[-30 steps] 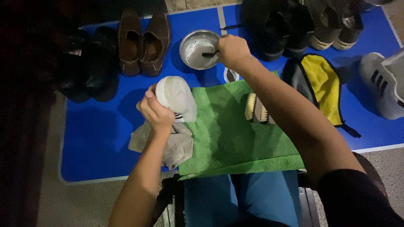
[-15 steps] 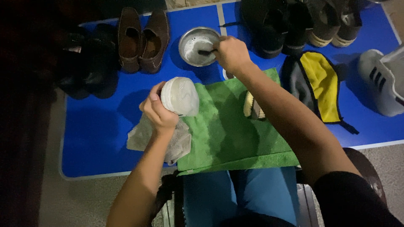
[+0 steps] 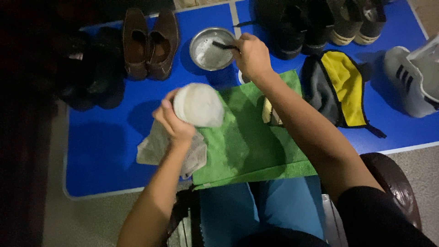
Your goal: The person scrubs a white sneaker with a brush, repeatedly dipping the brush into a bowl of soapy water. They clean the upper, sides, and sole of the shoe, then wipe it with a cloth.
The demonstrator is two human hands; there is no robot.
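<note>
My left hand [image 3: 173, 122] grips a white shoe [image 3: 200, 105], its pale sole turned up, above the left edge of a green towel [image 3: 244, 151]. A crumpled grey cloth [image 3: 157, 148] lies under that hand. My right hand [image 3: 251, 57] holds a small dark brush [image 3: 223, 45] whose head dips into a round metal bowl [image 3: 210, 49] with whitish liquid. Another brush [image 3: 270, 113] with pale bristles lies on the towel beside my right forearm.
A blue table [image 3: 105, 155] carries brown leather shoes [image 3: 151, 43], dark shoes [image 3: 87, 68] at the left, black boots [image 3: 292, 27] and tan shoes [image 3: 356, 23] at the back, a yellow-and-black bag [image 3: 340, 87], and a white sneaker [image 3: 411, 82] at the right.
My left hand has turned and shifted the white shoe slightly. My right hand stays at the bowl with the brush.
</note>
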